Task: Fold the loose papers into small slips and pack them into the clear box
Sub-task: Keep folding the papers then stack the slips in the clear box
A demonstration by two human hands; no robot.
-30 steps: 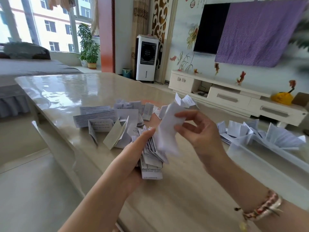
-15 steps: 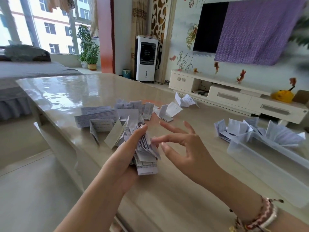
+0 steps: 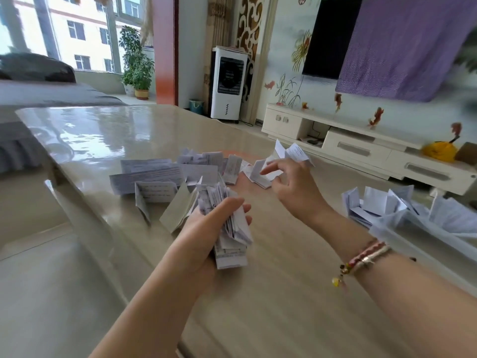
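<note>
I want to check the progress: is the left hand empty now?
No, the left hand grips a thick bundle of folded slips above the table.

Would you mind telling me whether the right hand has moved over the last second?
Yes. The right hand has reached forward, away from the slip stack held by the left hand, to the folded paper lying farther up the table.

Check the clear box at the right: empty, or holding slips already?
Holding slips. Folded white papers stand up above the rim of the clear box; how full it is cannot be told, since its far end is out of frame.
</note>
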